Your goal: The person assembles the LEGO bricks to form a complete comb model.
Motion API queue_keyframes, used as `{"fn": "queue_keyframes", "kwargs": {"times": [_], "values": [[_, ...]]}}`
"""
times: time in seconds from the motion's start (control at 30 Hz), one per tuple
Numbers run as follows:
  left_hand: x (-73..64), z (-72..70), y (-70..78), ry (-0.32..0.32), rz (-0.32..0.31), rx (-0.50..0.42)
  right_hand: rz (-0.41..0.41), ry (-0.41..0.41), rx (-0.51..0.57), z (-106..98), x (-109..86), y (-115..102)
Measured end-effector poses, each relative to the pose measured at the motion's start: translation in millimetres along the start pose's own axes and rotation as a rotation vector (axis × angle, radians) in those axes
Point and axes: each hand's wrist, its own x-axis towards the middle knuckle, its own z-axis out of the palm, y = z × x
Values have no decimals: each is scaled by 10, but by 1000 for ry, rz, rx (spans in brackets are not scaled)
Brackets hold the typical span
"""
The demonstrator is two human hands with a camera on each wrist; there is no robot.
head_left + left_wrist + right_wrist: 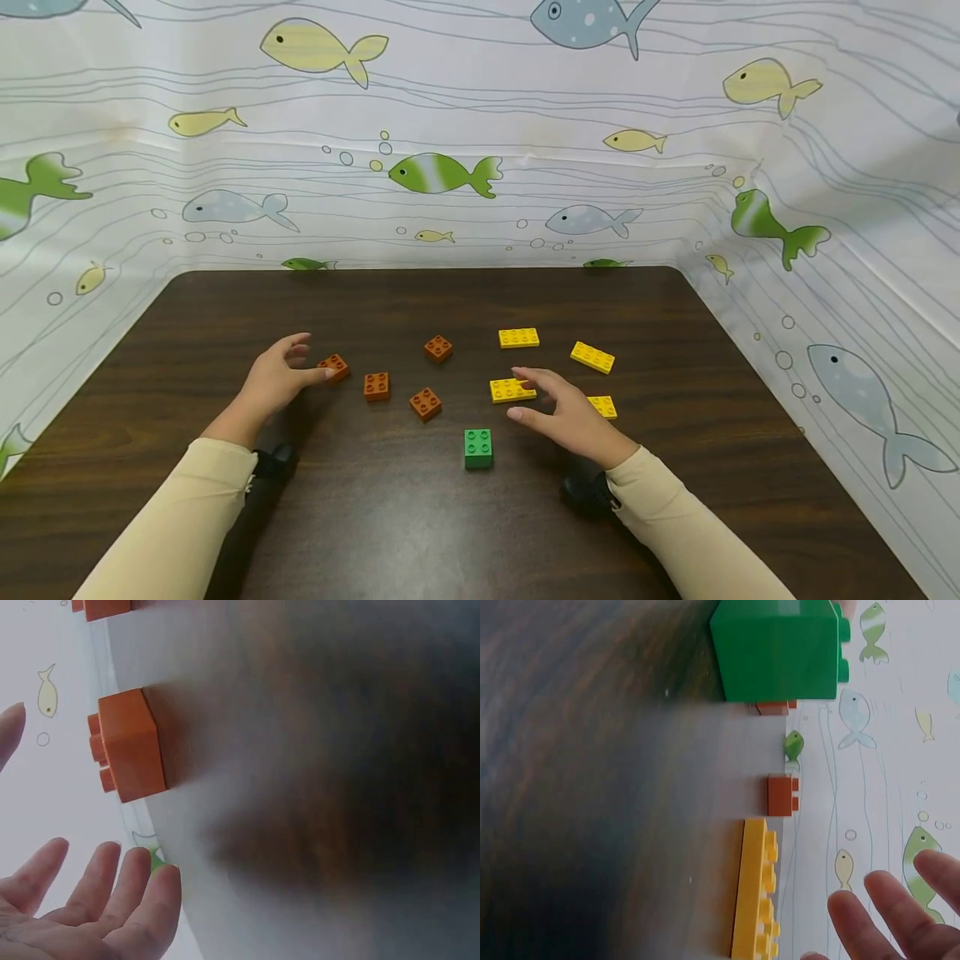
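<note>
My left hand (273, 379) hovers at the left of the table, fingers spread and relaxed, its thumb overlapping an orange-brown building brick (335, 367) in the head view. In the left wrist view that brick (133, 746) stands between thumb and fingers with a gap on both sides. My right hand (573, 417) is held over the table on the right, thumb and fingers apart around nothing. Its fingertips overlap a flat yellow brick (510, 391) in the head view. A taller green brick (477, 450) sits just left of that hand and shows large in the right wrist view.
More orange-brown bricks (377, 387) lie in the middle, one of them farther back (438, 348). Other yellow bricks stand behind and beside the right hand: one at the back (519, 337), one angled (592, 357), one partly hidden (602, 407). A fish-patterned curtain (480, 108) surrounds the dark table (375, 533).
</note>
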Motion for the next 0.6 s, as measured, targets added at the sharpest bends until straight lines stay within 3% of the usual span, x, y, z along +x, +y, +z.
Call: {"fn": "queue_keyframes", "kwargs": {"times": [0.23,0.6], "values": [[33,25,30,-33,-41,-70,-2,-47,40,44,-3,-19],[62,38,45,-83,-129,-47,-9,-169,95,119,14,-64]]}}
